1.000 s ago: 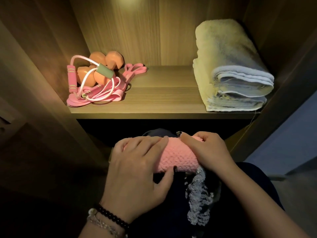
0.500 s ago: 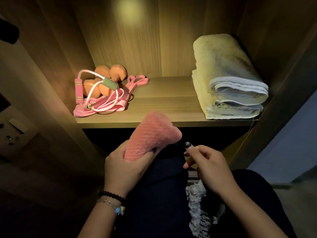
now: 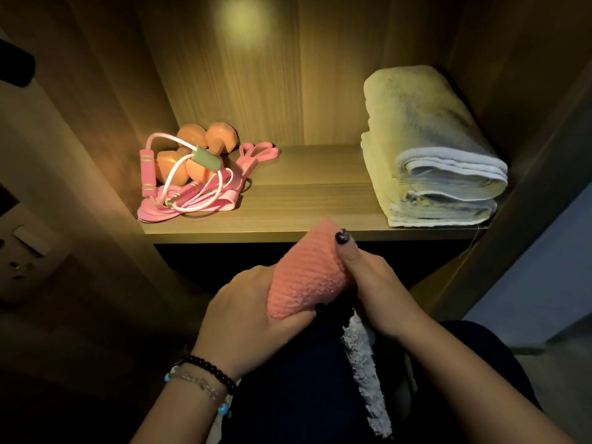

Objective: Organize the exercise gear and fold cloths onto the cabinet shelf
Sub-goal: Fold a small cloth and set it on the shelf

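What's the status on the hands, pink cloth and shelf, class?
Left hand and right hand both grip the folded pink cloth, below the shelf. Middle of shelf bare between the exercise gear and the folded towel.

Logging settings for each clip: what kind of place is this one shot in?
Probably a home, at an open wooden cabinet or wardrobe. Its lit shelf holds orange dumbbells tangled with a pink jump rope, plus a folded towel. A wall socket shows at left.

Wooden shelf (image 3: 307, 203): dumbbells (image 3: 205, 149), pink bands (image 3: 205, 200) left; folded towels (image 3: 429, 149) right.
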`<state>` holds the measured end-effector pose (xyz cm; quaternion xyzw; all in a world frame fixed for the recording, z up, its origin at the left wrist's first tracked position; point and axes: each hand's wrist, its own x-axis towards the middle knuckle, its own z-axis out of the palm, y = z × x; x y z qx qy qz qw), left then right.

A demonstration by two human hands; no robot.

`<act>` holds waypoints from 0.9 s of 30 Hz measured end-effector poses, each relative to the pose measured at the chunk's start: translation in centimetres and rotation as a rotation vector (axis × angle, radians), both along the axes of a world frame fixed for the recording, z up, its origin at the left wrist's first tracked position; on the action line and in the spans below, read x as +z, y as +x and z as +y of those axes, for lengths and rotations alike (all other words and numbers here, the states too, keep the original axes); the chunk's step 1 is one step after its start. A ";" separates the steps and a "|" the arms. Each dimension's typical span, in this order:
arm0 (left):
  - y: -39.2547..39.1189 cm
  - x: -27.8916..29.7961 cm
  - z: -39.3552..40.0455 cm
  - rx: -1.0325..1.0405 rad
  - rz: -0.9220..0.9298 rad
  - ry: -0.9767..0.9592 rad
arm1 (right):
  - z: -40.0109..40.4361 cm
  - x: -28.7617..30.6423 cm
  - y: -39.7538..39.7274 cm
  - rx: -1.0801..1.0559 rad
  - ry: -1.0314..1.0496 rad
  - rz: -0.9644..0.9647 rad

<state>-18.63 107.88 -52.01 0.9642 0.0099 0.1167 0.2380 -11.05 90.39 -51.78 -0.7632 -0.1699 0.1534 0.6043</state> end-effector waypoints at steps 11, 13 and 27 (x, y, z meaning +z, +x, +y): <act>5.1 0.1 -1.2 0.138 -0.308 0.279 | 0.9 0.0 4.8 -0.170 0.249 0.118; 7.3 0.1 -1.3 0.132 -0.338 0.380 | 1.0 -0.2 6.6 -0.218 0.314 0.121; 24.5 -2.0 2.8 0.155 -0.350 0.702 | 3.2 -2.9 19.0 -0.368 -0.160 0.180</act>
